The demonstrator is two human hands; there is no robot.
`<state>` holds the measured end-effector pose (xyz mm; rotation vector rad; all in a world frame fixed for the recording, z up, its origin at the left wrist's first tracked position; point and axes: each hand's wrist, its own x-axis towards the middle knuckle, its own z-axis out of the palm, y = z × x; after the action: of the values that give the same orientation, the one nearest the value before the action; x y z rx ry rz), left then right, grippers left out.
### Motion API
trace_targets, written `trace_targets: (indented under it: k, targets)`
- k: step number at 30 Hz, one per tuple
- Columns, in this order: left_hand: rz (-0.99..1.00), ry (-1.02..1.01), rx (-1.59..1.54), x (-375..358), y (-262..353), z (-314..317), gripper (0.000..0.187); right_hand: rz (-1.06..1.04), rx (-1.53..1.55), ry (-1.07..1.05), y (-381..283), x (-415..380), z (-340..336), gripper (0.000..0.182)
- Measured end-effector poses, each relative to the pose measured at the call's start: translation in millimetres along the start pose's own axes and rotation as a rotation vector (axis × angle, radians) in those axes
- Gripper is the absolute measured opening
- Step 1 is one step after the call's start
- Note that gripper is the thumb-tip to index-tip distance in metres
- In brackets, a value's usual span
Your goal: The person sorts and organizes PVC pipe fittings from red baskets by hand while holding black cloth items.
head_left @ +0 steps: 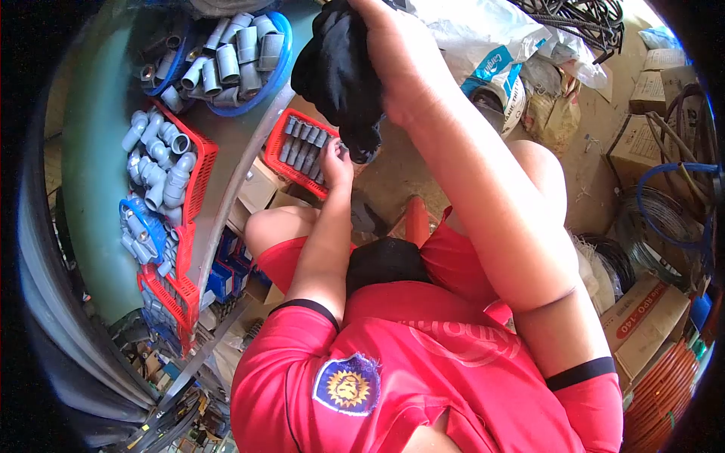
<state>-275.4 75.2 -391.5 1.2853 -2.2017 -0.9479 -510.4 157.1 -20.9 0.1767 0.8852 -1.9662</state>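
Observation:
My right hand (391, 57) is raised at the top of the view and grips a bunched, shiny black plastic bag (332, 68). The bag hangs down, its lower end beside my left hand (334, 164). The left fingers are closed at that lower end, over the right edge of a red plastic basket (274, 149); what they pinch is too small to make out. In the basket, slim grey pipe fittings (303, 153) lie in neat rows. The far fingers of my right hand are partly cut off by the frame edge.
On the green-edged counter (98, 219) at left stand a blue basket (285, 57) of grey pipe couplings and red baskets (198, 177) of elbows. White sacks (468, 30) lie ahead. Cardboard boxes (646, 317) and coiled wire (653, 223) crowd the right.

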Motion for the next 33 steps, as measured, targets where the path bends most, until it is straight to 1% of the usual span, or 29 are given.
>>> trace_targets:
  k: [3,6,9,11,12,15,18,21,25,28,31,32,33]
  targets:
    - [-0.160,-0.084,0.118,-8,-2,-9,0.026,-0.010,0.017,-0.009,2,5,-1,0.032]
    - [-0.051,-0.102,0.269,-11,-5,-15,0.022,0.013,-0.036,0.024,-2,-2,1,0.033]
    - [-0.120,-0.109,0.230,-12,-8,-13,0.025,-0.005,-0.086,0.048,-3,-2,4,0.034]
    - [-0.064,-0.055,0.274,-13,-21,-9,0.026,-0.007,-0.045,0.016,-3,-7,3,0.035]
    - [-0.036,-0.029,0.296,-13,-18,-10,0.026,-0.009,-0.024,0.001,-3,-9,3,0.035]
    - [-0.052,-0.108,0.311,-18,-9,-13,0.024,-0.003,0.005,-0.018,3,0,0,0.035]
    - [-0.046,-0.212,0.399,-14,-14,-11,0.023,-0.007,-0.019,-0.011,7,2,-2,0.034]
    - [-0.065,-0.222,0.383,-12,-13,-8,0.025,0.026,-0.010,0.008,5,0,3,0.033]
    - [-0.109,-0.285,0.464,-10,1,-13,0.026,0.044,-0.026,0.024,8,2,2,0.032]
    - [-0.059,-0.050,0.347,-9,-34,-4,0.034,0.032,-0.050,0.061,7,3,5,0.032]
    - [-0.435,0.312,-0.201,5,-83,14,0.052,0.005,-0.036,0.038,11,6,2,0.031]
    - [-0.390,0.236,-0.189,13,-124,20,0.065,0.007,-0.036,0.019,12,7,-1,0.030]
    - [-0.476,0.227,-0.339,17,-116,20,0.066,0.011,-0.037,0.003,13,7,-3,0.030]
